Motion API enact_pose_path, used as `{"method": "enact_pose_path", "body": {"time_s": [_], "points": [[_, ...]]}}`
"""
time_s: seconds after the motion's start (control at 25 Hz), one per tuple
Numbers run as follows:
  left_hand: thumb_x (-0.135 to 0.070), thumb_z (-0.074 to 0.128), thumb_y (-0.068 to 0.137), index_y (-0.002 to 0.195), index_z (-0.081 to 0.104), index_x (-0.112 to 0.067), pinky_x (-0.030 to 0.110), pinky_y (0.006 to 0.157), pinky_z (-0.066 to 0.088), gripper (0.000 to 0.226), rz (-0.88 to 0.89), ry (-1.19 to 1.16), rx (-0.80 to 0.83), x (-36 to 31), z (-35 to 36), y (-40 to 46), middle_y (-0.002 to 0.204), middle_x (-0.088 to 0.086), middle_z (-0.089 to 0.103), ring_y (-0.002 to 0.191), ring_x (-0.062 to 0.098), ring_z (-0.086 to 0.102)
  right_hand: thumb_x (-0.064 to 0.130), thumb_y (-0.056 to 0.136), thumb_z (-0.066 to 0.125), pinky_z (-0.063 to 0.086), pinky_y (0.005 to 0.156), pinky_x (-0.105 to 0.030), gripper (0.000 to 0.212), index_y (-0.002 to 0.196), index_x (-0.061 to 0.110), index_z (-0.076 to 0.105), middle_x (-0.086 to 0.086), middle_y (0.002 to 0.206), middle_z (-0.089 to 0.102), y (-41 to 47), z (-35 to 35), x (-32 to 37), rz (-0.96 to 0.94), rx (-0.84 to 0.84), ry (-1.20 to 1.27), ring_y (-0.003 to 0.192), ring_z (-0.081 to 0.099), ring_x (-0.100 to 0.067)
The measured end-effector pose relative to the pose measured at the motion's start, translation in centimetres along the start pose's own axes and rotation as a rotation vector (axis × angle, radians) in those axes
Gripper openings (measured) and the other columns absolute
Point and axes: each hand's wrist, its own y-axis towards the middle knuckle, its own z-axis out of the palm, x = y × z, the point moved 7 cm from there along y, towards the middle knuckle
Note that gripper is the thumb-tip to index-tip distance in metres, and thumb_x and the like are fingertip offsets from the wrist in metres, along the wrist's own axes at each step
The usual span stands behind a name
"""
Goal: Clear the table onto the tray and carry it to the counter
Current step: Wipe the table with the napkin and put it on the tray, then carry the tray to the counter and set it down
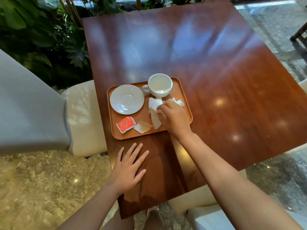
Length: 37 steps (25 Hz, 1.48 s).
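Note:
An orange-brown tray (116, 130) lies on the wooden table (216, 80) near its left edge. On the tray sit a white saucer (127, 99), a white cup (160, 85) with its handle to the left, a red sachet (125, 125) and a torn beige sachet (142, 127). My right hand (174, 117) rests over the tray's right part, fingers closed on a crumpled white napkin (154, 110); more white paper (177, 102) shows past the fingers. My left hand (128, 168) lies flat on the table in front of the tray, fingers spread, holding nothing.
A cream-cushioned grey chair (33, 113) stands left of the table, another cream seat (207, 218) at the near right. Green plants (41, 39) fill the back left. The floor (41, 188) is polished stone. A dark chair leg (299, 35) shows far right.

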Motion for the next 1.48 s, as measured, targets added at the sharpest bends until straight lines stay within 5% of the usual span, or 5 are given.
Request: {"method": "enact_pose_path", "body": {"time_s": [0.28, 0.52, 0.84, 1.08, 1.48], "points": [[-0.051, 0.043, 0.085, 0.142, 0.031, -0.031, 0.05, 0.11, 0.011, 0.062, 0.002, -0.005, -0.003, 0.0, -0.1, 0.1, 0.152, 0.002, 0.026, 0.141, 0.02, 0.014, 0.007, 0.072, 0.067, 0.048, 0.063, -0.035, 0.009, 0.065, 0.009, 0.063, -0.009, 0.07, 0.065, 0.4, 5.3, 0.8, -0.099, 0.071, -0.255, 0.064, 0.058, -0.028], [-0.05, 0.042, 0.085, 0.142, 0.031, -0.03, 0.05, 0.109, 0.013, 0.061, 0.011, -0.001, 0.006, -0.1, -0.4, 0.3, 0.152, 0.003, 0.028, 0.141, 0.021, 0.014, 0.036, 0.085, 0.044, 0.046, 0.091, -0.043, 0.035, 0.106, 0.014, 0.062, -0.01, 0.103, 0.066, -1.5, 5.2, 1.0, -0.129, 0.245, -0.331, 0.097, 0.061, -0.029], [-0.042, 0.044, 0.084, 0.131, 0.049, -0.021, 0.048, 0.104, 0.037, 0.052, -0.038, -0.047, -0.083, -0.3, -4.1, 1.2, 0.142, 0.007, 0.047, 0.135, 0.022, 0.032, 0.04, 0.087, 0.044, 0.038, 0.102, -0.05, 0.044, 0.123, 0.018, 0.054, -0.013, 0.126, 0.059, -2.4, 2.0, 1.0, -0.1, 0.187, -0.262, 0.119, 0.052, -0.031], [-0.034, 0.044, 0.084, 0.128, 0.048, -0.013, 0.047, 0.096, 0.039, 0.05, -0.241, -0.014, -0.304, 5.8, -10.4, 4.2, 0.137, 0.014, 0.049, 0.128, 0.031, 0.042, 0.026, 0.085, 0.056, 0.045, 0.081, -0.042, 0.032, 0.114, 0.012, 0.059, -0.011, 0.11, 0.064, -0.7, -2.6, -3.3, 0.012, -0.022, -0.292, 0.1, 0.057, -0.03], [-0.037, 0.06, 0.082, 0.137, 0.033, -0.002, 0.048, 0.099, 0.038, 0.07, -0.608, 0.006, -0.072, 12.8, -7.1, 9.5, 0.138, 0.019, 0.045, 0.129, 0.033, 0.038, 0.017, 0.078, 0.062, 0.045, 0.073, -0.043, 0.041, 0.114, 0.002, 0.05, -0.017, 0.11, 0.059, 2.3, 2.1, -11.5, 0.308, 0.393, -0.399, 0.102, 0.053, -0.036]]}}
